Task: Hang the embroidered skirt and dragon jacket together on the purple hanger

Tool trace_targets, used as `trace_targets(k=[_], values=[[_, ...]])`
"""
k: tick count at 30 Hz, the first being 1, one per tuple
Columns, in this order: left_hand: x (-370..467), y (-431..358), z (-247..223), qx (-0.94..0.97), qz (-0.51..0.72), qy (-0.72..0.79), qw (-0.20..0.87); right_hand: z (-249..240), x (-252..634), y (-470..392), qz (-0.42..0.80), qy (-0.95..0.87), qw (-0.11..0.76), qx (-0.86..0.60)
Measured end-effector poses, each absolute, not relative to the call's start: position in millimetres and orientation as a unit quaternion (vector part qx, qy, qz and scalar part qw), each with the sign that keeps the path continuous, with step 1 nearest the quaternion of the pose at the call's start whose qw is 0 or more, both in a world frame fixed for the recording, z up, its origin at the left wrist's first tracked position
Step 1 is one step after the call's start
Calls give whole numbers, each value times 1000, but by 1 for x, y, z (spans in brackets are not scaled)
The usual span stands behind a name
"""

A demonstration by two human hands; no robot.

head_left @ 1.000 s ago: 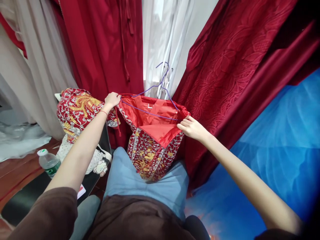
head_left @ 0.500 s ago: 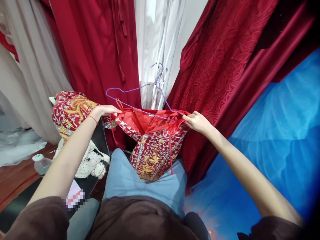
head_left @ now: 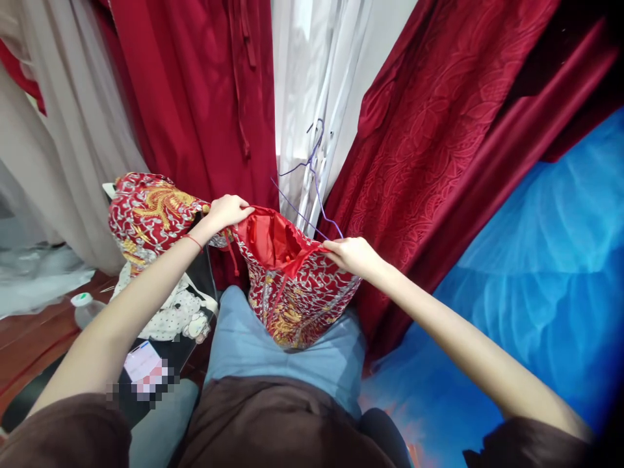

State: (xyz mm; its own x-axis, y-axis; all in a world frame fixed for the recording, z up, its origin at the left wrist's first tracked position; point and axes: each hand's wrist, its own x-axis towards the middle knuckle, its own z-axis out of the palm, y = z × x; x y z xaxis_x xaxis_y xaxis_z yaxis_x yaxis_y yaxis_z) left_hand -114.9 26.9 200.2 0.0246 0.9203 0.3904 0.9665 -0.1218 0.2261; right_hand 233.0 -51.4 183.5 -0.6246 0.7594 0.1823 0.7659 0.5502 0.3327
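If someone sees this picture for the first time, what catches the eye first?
At the centre, the left hand and right hand grip the open top of a red embroidered garment over the lap. A purple wire hanger sticks out of it. A vivid blue cloth fills the right side.

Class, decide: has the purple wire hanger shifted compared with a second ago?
Yes. The purple hanger has tilted, its bar sinking into the embroidered red garment, judged against the white curtain.

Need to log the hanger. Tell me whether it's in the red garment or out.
Partly in: the purple hanger hook and one shoulder wire stand above the embroidered garment, whose opening the left hand and right hand grip.
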Motion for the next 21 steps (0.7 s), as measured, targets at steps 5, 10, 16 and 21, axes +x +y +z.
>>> trace_targets(k=[5,10,16,21], values=[[-109,10,195,-711,-232,-645,157,189,202,-51,-119,-870,9,-478],[-115,12,186,-680,-301,-658,117,180,196,-53,-141,-913,-58,-379],[-111,14,180,-664,-316,-667,119,142,180,-65,-126,-953,-56,-270],[-113,9,182,-666,-314,-667,118,116,168,-58,-129,-895,-81,-419]])
